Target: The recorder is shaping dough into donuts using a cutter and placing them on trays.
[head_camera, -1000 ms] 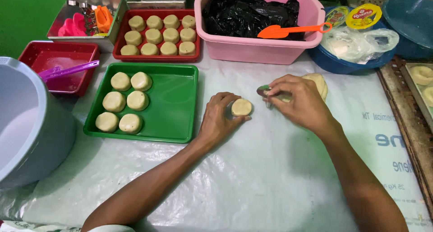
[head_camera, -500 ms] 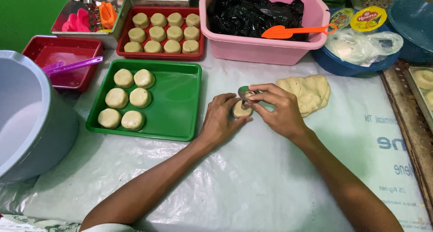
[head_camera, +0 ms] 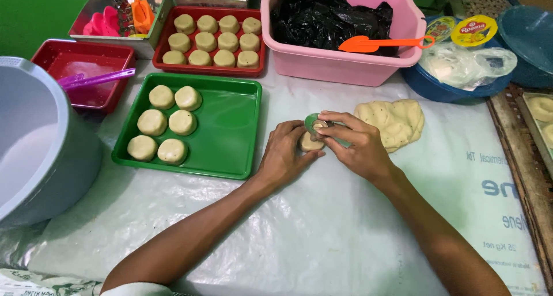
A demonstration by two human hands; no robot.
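My left hand [head_camera: 286, 153] cups a small round piece of dough [head_camera: 311, 142] on the plastic-covered table [head_camera: 322, 227]. My right hand [head_camera: 356, 146] grips a small green round cutter [head_camera: 315, 123], tilted against the top of that dough piece. A flat lump of pale speckled dough [head_camera: 394, 121] lies just right of my right hand. A green tray [head_camera: 227, 129] to the left holds several shaped dough rounds [head_camera: 167, 123] on its left half.
A red tray [head_camera: 214, 70] of several dough rounds sits behind the green one. A pink tub [head_camera: 345, 65] with a black bag and orange scoop [head_camera: 380, 43] stands at the back. A large grey bowl [head_camera: 40, 152] and a red container [head_camera: 86, 71] are at left, blue bowls [head_camera: 455, 86] at right.
My right hand picked up the green cutter and brought it over onto the dough piece that my left hand holds. The lump of dough beside it is now uncovered.
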